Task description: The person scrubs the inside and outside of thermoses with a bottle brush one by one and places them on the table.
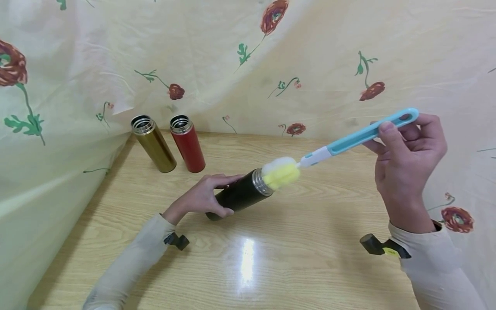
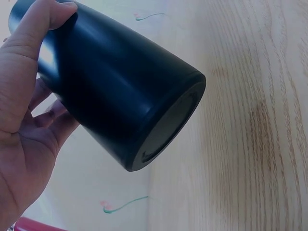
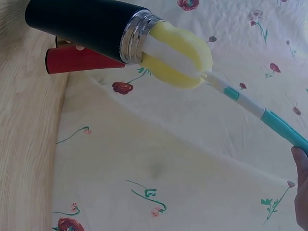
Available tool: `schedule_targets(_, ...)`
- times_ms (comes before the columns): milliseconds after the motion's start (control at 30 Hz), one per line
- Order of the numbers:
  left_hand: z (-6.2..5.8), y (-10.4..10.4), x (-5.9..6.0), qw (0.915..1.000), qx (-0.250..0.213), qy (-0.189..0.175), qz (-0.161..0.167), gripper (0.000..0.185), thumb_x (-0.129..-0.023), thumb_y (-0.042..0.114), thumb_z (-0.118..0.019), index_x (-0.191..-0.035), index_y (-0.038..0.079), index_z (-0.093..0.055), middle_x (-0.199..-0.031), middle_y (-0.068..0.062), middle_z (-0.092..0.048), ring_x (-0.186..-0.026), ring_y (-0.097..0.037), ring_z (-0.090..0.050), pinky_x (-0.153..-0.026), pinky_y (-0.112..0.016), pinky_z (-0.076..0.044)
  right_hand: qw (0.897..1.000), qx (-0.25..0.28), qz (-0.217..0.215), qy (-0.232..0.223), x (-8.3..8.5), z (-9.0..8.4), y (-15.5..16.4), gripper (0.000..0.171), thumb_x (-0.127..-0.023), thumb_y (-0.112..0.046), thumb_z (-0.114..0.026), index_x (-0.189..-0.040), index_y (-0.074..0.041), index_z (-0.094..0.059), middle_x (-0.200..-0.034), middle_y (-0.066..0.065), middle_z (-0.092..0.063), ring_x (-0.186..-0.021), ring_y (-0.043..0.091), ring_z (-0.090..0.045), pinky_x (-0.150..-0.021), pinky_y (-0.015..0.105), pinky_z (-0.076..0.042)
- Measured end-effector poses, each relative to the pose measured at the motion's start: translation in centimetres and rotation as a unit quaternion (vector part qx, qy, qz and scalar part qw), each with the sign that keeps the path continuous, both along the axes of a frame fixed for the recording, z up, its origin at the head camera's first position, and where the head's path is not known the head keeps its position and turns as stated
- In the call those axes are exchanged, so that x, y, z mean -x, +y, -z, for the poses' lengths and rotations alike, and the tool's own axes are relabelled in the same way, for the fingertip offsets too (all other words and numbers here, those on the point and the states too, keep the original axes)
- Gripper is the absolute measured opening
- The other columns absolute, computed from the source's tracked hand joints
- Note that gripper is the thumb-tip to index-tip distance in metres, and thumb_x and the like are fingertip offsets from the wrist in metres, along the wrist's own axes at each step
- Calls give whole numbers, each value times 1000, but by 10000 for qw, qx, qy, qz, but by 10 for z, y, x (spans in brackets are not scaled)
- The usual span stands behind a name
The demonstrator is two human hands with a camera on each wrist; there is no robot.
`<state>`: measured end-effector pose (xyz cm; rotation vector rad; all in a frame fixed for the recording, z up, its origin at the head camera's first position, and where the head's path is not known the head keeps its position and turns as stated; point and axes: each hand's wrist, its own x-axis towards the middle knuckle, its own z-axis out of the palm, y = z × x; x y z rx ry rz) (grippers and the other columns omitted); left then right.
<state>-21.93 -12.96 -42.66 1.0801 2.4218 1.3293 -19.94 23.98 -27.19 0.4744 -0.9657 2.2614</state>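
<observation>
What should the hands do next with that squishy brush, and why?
I'd guess the right hand should gently push the sponge bottle brush deeper into the black bottle. Much of its yellow-and-white sponge head shows outside the bottle's open mouth, and the left hand holds the bottle tilted with that mouth toward the brush.

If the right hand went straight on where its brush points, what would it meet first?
Likely the black bottle: the sponge head of the brush is at its mouth, though depth there is hard to judge.
</observation>
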Motion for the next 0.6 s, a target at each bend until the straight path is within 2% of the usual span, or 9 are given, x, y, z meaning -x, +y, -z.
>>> schedule_targets(233, -1, 0, 0, 9998, -108, -113, 101, 91, -71, 14, -91, -152, 12, -50, -144, -8, -60, -125, -22, -62, -103, -47, -53, 9999, -137, -26, -3, 0, 0, -1, 21, -82, 30, -60, -99, 21, -50, -76, 28, -68, -65, 34, -71, -59, 44, -60)
schedule_targets(400, -2, 1, 0, 9996, -159, -88, 201, 91, -71, 13, -91, -152, 13, -50, -143, -6, -61, -123, -21, -63, -103, -46, -53, 9998, -140, -167, 20, 1, 2, -1, 21, -82, 31, -58, -98, 21, -50, -76, 28, -67, -65, 35, -71, -60, 45, -61)
schedule_targets(600, -3, 2, -1, 9997, -96, -133, 156, 91, -70, 13, -91, -152, 14, -50, -143, -6, -61, -122, -20, -64, -103, -46, -53, 9993, -331, -179, 14, 1, 9, -6, 20, -82, 30, -59, -98, 21, -51, -76, 27, -67, -67, 34, -72, -62, 45, -61)
